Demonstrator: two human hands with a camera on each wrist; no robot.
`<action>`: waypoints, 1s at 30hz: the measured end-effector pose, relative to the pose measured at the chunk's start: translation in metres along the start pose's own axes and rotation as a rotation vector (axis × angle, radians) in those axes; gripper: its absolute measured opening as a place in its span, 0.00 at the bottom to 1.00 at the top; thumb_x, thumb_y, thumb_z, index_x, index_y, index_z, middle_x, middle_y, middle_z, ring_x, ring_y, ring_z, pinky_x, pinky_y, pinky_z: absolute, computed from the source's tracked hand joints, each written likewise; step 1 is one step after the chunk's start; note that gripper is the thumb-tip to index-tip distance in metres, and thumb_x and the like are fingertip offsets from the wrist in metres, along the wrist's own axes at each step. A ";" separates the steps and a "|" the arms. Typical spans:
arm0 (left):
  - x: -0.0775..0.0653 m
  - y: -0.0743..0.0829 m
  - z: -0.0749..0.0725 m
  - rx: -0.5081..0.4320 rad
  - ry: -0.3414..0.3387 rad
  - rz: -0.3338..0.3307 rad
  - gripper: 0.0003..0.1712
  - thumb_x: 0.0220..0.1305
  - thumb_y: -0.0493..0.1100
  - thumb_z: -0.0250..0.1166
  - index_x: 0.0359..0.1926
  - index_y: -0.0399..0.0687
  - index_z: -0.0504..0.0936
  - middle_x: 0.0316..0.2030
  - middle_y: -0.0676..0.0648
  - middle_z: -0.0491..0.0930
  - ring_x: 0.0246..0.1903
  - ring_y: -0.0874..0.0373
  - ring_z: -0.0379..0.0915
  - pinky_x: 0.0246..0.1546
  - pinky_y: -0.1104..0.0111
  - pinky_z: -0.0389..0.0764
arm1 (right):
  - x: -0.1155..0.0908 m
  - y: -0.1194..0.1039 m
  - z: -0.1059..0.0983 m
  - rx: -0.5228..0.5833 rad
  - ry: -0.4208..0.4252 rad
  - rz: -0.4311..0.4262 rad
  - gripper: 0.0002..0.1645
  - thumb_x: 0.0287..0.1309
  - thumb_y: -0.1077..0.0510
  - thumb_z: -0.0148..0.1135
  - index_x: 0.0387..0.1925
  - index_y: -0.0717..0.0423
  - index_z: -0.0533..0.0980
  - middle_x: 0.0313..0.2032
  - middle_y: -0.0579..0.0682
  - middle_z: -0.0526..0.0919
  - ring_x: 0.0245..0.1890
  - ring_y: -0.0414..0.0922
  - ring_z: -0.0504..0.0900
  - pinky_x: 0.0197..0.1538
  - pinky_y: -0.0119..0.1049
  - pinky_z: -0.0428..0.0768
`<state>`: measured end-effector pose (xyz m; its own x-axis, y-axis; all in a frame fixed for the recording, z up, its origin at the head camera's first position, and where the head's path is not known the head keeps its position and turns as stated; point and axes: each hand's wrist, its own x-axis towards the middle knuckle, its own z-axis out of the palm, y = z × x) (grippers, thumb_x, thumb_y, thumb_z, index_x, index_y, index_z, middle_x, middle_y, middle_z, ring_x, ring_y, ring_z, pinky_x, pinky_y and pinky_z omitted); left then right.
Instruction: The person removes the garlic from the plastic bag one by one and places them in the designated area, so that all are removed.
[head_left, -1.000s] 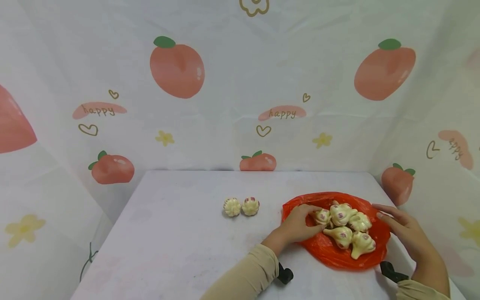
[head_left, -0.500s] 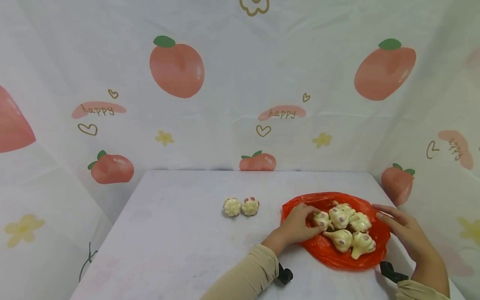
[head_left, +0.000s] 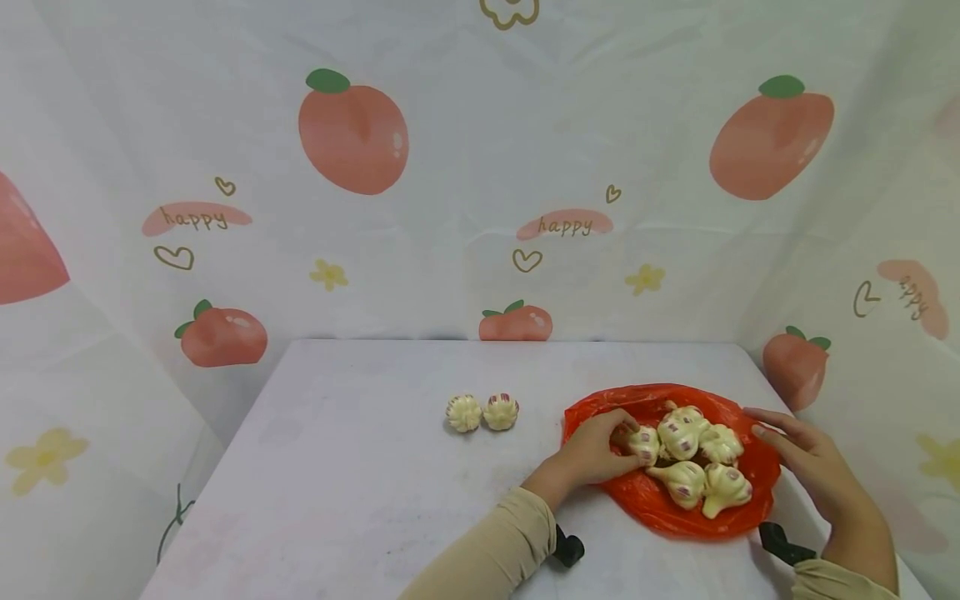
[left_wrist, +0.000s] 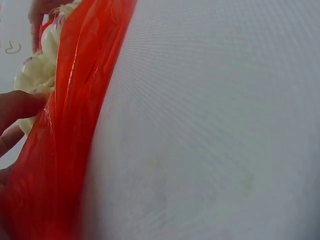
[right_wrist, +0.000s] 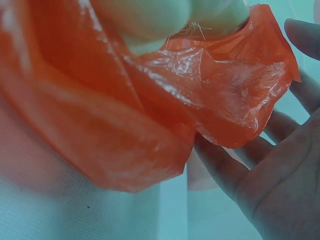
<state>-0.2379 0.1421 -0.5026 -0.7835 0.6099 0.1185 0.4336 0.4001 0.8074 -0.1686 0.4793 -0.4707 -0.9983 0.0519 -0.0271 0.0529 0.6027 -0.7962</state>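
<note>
A red plastic bag [head_left: 652, 510] lies spread open on the right of the white table, with several garlic bulbs [head_left: 680, 433] heaped in it. At its left side my left hand [head_left: 595, 450] pinches one garlic bulb [head_left: 645, 445] between thumb and fingers. In the left wrist view, that thumb [left_wrist: 22, 106] lies against a pale bulb just past the bag's red film [left_wrist: 75, 120]. My right hand [head_left: 819, 468] rests at the bag's right rim, fingers extended. In the right wrist view, its fingers [right_wrist: 220, 162] pass behind the bag's edge [right_wrist: 245, 100], and the thumb stands apart.
Two more garlic bulbs, a left one [head_left: 464, 413] and a right one [head_left: 501, 412], sit side by side on the table [head_left: 360, 467] left of the bag. A printed cloth [head_left: 450, 167] hangs behind and at both sides. Black pieces [head_left: 786, 543] show at both wrists.
The bulb under my left hand has turned and shifted slightly left, and the fingers have drawn in around it. Neighbouring bulbs have moved a little. My right hand stays put.
</note>
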 end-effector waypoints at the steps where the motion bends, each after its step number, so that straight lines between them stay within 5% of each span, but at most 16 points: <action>1: 0.000 0.000 0.000 -0.003 -0.003 0.001 0.22 0.65 0.50 0.77 0.57 0.56 0.79 0.52 0.59 0.82 0.51 0.71 0.77 0.53 0.79 0.79 | 0.000 0.000 0.000 -0.001 0.000 0.002 0.30 0.82 0.46 0.53 0.74 0.58 0.71 0.49 0.09 0.68 0.48 0.13 0.68 0.42 0.19 0.77; 12: -0.004 0.000 0.001 0.058 -0.023 0.017 0.26 0.69 0.54 0.73 0.67 0.62 0.82 0.59 0.61 0.80 0.58 0.71 0.75 0.57 0.76 0.80 | 0.000 -0.001 0.002 -0.004 0.002 0.014 0.31 0.82 0.45 0.53 0.75 0.58 0.70 0.48 0.09 0.67 0.48 0.14 0.68 0.41 0.20 0.78; 30: -0.006 0.013 -0.007 0.105 0.047 0.132 0.23 0.68 0.56 0.73 0.62 0.62 0.84 0.52 0.62 0.81 0.52 0.73 0.75 0.56 0.79 0.77 | 0.002 0.000 0.000 -0.008 -0.003 0.005 0.30 0.82 0.46 0.53 0.73 0.59 0.71 0.48 0.09 0.68 0.47 0.13 0.71 0.42 0.19 0.78</action>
<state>-0.2307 0.1391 -0.4889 -0.7360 0.6298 0.2483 0.5758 0.3895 0.7188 -0.1703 0.4798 -0.4707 -0.9981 0.0527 -0.0323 0.0577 0.6089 -0.7911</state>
